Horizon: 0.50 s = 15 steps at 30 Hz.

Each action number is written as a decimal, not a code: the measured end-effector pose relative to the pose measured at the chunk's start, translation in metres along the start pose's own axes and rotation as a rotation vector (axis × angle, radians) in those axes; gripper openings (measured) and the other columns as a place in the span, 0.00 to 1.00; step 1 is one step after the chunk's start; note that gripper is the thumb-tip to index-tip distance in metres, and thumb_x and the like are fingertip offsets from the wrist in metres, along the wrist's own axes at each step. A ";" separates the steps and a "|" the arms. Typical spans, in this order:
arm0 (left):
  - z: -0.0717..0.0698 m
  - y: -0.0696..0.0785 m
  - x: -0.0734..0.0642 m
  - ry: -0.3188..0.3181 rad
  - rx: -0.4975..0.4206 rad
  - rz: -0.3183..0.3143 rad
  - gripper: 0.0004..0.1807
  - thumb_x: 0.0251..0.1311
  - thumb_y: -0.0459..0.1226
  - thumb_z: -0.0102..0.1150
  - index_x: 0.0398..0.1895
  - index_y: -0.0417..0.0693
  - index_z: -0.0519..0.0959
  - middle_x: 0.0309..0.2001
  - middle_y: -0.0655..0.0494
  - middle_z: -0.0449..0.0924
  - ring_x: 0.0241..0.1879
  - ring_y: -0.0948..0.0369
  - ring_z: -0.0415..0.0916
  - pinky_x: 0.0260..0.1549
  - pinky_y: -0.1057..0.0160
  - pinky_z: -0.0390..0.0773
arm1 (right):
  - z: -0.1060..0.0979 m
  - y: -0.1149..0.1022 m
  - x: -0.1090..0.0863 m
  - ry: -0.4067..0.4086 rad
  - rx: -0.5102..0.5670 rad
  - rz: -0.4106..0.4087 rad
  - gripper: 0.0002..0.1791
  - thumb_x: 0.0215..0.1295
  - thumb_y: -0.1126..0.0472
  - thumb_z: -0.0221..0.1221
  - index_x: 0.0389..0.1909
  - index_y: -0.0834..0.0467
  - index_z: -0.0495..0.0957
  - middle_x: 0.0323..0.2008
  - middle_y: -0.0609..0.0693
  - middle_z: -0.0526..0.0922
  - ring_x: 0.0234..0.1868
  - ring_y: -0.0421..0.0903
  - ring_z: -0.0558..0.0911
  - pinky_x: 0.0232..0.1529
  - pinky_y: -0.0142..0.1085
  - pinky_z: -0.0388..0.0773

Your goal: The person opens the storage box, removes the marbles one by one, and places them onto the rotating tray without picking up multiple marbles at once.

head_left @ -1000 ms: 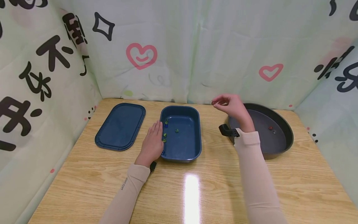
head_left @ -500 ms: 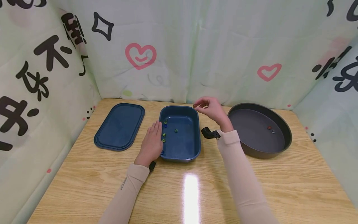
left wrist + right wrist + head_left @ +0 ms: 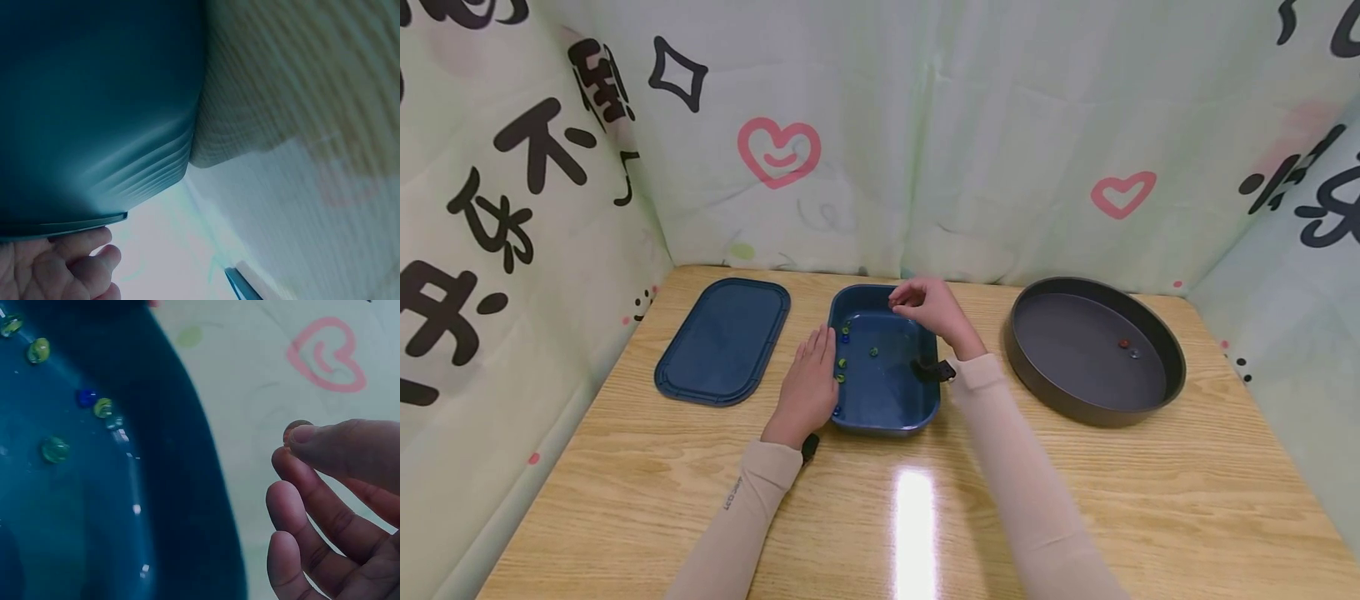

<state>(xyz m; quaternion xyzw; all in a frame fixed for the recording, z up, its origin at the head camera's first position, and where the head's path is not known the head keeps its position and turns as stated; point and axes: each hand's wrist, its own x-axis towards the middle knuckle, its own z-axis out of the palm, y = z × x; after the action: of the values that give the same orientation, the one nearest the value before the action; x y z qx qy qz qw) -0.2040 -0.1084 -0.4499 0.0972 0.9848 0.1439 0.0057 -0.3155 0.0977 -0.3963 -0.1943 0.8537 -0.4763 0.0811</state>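
Note:
My right hand [image 3: 931,308] is over the far right part of a deep blue box [image 3: 891,398]. Its thumb and forefinger pinch a small reddish-brown marble [image 3: 292,431], mostly hidden by the fingertips; the other fingers bend loosely. My left hand [image 3: 808,379] rests with straight fingers along the box's left rim. Several marbles lie inside the box, mostly along its left side, with one yellow-green marble [image 3: 874,352] nearer the middle. To the right stands a round dark grey pan [image 3: 1067,367] holding a red marble [image 3: 1123,343] and a clear marble [image 3: 1134,354].
A flat blue lid [image 3: 722,342] lies on the wooden table [image 3: 820,525] to the left of the box. A printed curtain [image 3: 880,167] hangs behind the table and along both sides. Each wrist wears a black camera strap.
My right hand has travelled left from beside the pan to above the box, carrying the marble and dipping lower. My left hand has stayed on the rim.

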 end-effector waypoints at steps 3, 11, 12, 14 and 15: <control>-0.001 0.001 0.000 0.001 -0.006 -0.002 0.36 0.67 0.35 0.45 0.73 0.36 0.44 0.75 0.43 0.42 0.75 0.50 0.42 0.73 0.52 0.45 | 0.005 0.003 0.002 0.001 -0.006 0.012 0.10 0.61 0.66 0.60 0.41 0.65 0.81 0.41 0.62 0.83 0.37 0.50 0.80 0.37 0.32 0.78; -0.003 0.002 -0.001 0.010 -0.001 -0.004 0.35 0.66 0.35 0.45 0.73 0.35 0.45 0.75 0.42 0.43 0.75 0.49 0.43 0.73 0.52 0.46 | 0.016 0.014 0.009 -0.017 -0.060 0.024 0.09 0.59 0.68 0.60 0.41 0.66 0.81 0.40 0.62 0.84 0.37 0.51 0.81 0.41 0.36 0.80; -0.003 0.002 -0.001 0.012 -0.002 -0.004 0.35 0.66 0.35 0.45 0.73 0.35 0.46 0.75 0.42 0.43 0.74 0.49 0.43 0.73 0.52 0.46 | 0.017 0.015 0.010 -0.020 -0.065 0.031 0.09 0.59 0.68 0.60 0.41 0.66 0.81 0.40 0.62 0.84 0.37 0.51 0.81 0.41 0.37 0.80; -0.003 0.003 -0.001 0.012 -0.004 -0.004 0.35 0.66 0.35 0.45 0.73 0.35 0.46 0.75 0.42 0.44 0.74 0.49 0.43 0.73 0.52 0.46 | 0.019 0.017 0.010 -0.027 -0.082 0.044 0.09 0.59 0.69 0.60 0.40 0.66 0.81 0.40 0.62 0.84 0.37 0.51 0.81 0.42 0.37 0.81; -0.004 0.003 -0.001 0.011 -0.005 -0.006 0.35 0.66 0.35 0.45 0.73 0.35 0.46 0.75 0.42 0.43 0.74 0.49 0.43 0.73 0.52 0.46 | 0.020 0.017 0.010 -0.031 -0.085 0.053 0.09 0.59 0.69 0.60 0.40 0.65 0.81 0.40 0.61 0.84 0.38 0.50 0.80 0.42 0.37 0.81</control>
<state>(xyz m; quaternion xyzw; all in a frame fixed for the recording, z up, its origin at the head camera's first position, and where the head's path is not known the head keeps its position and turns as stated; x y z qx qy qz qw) -0.2024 -0.1067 -0.4457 0.0937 0.9847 0.1469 0.0009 -0.3224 0.0864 -0.4210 -0.1825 0.8767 -0.4341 0.0986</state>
